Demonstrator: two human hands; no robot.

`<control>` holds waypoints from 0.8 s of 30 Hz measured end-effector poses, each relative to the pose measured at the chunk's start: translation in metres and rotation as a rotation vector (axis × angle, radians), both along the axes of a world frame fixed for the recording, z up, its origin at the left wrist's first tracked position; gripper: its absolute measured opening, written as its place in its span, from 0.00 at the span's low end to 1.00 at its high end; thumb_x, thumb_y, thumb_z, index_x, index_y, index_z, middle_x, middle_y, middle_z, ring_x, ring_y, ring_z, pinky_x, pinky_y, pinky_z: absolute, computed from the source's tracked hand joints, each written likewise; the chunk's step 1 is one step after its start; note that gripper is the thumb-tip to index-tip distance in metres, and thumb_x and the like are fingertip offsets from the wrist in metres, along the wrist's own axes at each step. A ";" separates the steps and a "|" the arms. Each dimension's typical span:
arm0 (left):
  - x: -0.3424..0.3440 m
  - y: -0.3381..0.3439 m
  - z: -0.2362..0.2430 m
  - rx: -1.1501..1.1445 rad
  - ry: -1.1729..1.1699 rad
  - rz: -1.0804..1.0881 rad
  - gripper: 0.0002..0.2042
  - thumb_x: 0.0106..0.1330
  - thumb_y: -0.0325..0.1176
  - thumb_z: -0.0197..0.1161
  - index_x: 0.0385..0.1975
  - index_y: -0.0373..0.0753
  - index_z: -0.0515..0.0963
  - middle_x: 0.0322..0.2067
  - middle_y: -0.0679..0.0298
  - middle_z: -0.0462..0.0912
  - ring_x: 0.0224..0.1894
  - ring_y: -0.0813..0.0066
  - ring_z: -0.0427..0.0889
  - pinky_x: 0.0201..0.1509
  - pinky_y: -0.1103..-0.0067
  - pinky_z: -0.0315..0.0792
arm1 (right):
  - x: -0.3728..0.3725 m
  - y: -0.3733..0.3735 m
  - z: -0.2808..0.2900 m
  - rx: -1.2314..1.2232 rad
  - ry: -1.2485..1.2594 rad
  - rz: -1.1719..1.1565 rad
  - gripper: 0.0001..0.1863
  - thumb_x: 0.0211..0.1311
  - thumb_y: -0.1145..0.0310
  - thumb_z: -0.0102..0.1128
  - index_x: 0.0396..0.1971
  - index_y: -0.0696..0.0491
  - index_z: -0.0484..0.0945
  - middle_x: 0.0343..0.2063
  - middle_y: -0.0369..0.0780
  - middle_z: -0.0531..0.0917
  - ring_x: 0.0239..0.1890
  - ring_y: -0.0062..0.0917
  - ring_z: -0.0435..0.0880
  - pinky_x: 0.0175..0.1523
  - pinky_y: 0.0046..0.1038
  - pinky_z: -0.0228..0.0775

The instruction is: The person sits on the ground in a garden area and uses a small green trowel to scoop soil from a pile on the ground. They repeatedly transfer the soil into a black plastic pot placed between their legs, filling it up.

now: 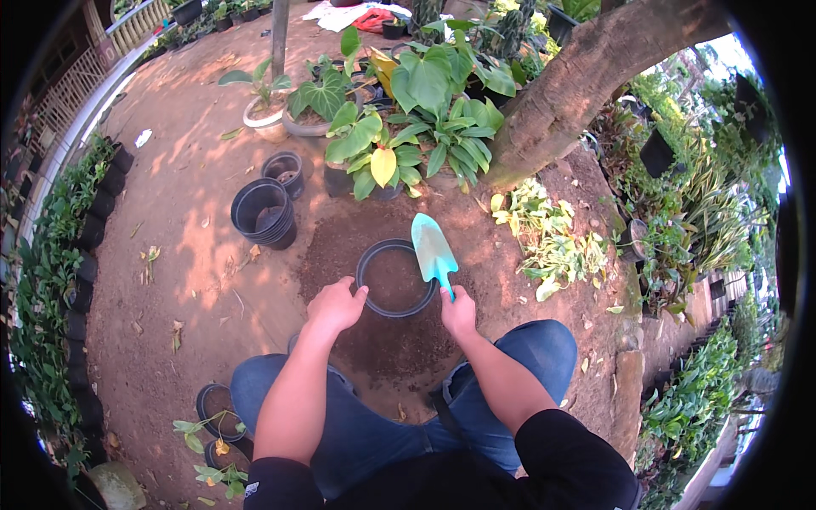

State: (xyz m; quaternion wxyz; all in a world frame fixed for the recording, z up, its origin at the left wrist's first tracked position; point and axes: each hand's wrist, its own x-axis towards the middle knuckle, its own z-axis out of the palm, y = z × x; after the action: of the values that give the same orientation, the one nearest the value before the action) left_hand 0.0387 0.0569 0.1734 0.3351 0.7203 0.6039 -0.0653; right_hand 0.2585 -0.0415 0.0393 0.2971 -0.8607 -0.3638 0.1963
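A round black plastic pot [396, 313] stands on dark, loose soil in front of my crossed legs, with soil visible inside it. My right hand [459, 313] is closed around the turquoise handle of a hand trowel [434, 248]. The trowel's blade points away from me, over the right side of the pot's rim, and has some brownish dirt on it. At the pot's left rim is my left hand [337, 305], its thumb and index finger apart. The thumb tip lies at the rim; whether it touches is unclear.
A stack of black pots [263, 214] stands ahead left, beside a smaller pot [284, 173]. Leafy potted plants [408, 127] and a leaning tree trunk [569, 89] are beyond. Pale uprooted plants [548, 234] lie on the right. Pots with small plants [223, 406] sit by my left knee.
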 end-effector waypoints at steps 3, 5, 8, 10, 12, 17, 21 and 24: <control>0.005 0.004 -0.013 -0.069 -0.005 0.018 0.25 0.64 0.49 0.50 0.58 0.42 0.65 0.52 0.51 0.73 0.56 0.55 0.70 0.58 0.66 0.65 | 0.000 0.005 0.012 0.125 0.576 -0.156 0.17 0.67 0.57 0.43 0.31 0.57 0.71 0.17 0.39 0.74 0.16 0.28 0.74 0.23 0.31 0.66; 0.009 0.005 -0.030 -0.103 0.022 0.048 0.28 0.64 0.47 0.50 0.61 0.40 0.59 0.53 0.49 0.72 0.56 0.55 0.70 0.58 0.66 0.65 | -0.004 0.001 0.016 0.109 0.774 -0.226 0.19 0.69 0.56 0.36 0.31 0.55 0.70 0.16 0.35 0.71 0.14 0.21 0.69 0.20 0.25 0.63; 0.009 0.003 -0.074 -0.164 0.101 0.054 0.34 0.64 0.41 0.49 0.66 0.35 0.42 0.52 0.45 0.71 0.55 0.55 0.71 0.57 0.65 0.66 | -0.005 -0.003 0.020 -0.065 0.948 -0.304 0.20 0.69 0.54 0.34 0.30 0.54 0.68 0.16 0.35 0.70 0.14 0.22 0.68 0.20 0.28 0.62; 0.008 -0.001 -0.098 -0.294 0.020 0.050 0.34 0.64 0.39 0.48 0.66 0.36 0.41 0.52 0.44 0.71 0.55 0.54 0.71 0.57 0.67 0.67 | -0.001 -0.003 0.028 -0.134 1.070 -0.371 0.21 0.69 0.53 0.34 0.28 0.54 0.68 0.17 0.35 0.70 0.14 0.23 0.67 0.20 0.29 0.62; 0.011 -0.002 -0.117 -0.348 -0.100 0.076 0.32 0.63 0.36 0.46 0.65 0.35 0.44 0.53 0.44 0.70 0.56 0.53 0.70 0.58 0.69 0.65 | 0.003 -0.005 0.029 -0.017 1.082 -0.477 0.21 0.69 0.52 0.33 0.28 0.53 0.66 0.17 0.35 0.69 0.14 0.23 0.67 0.20 0.31 0.61; 0.013 0.003 -0.132 -0.363 -0.318 0.132 0.24 0.62 0.29 0.42 0.59 0.29 0.59 0.56 0.45 0.67 0.60 0.56 0.66 0.63 0.74 0.58 | 0.013 -0.007 0.027 -0.163 1.364 -0.383 0.19 0.68 0.52 0.33 0.27 0.51 0.64 0.16 0.34 0.68 0.14 0.23 0.66 0.19 0.30 0.60; 0.012 0.008 -0.137 -0.295 -0.260 0.100 0.23 0.59 0.28 0.44 0.55 0.29 0.64 0.55 0.45 0.67 0.59 0.56 0.66 0.62 0.72 0.59 | 0.014 -0.008 0.034 -0.234 1.458 -0.308 0.18 0.68 0.53 0.33 0.27 0.50 0.64 0.14 0.33 0.67 0.13 0.21 0.64 0.19 0.28 0.58; 0.011 0.006 -0.135 -0.183 -0.248 0.096 0.20 0.55 0.28 0.48 0.49 0.30 0.72 0.49 0.45 0.73 0.55 0.53 0.71 0.59 0.70 0.64 | 0.007 -0.007 0.042 -0.075 1.359 -0.418 0.18 0.67 0.53 0.34 0.27 0.50 0.64 0.14 0.32 0.66 0.13 0.21 0.63 0.19 0.27 0.59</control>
State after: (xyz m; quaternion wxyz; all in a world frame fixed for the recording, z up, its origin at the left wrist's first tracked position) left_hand 0.0496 0.0633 0.0386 0.4741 0.6595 0.5832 -0.0146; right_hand 0.2650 -0.0483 0.0816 0.4599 -0.6091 0.0818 0.6410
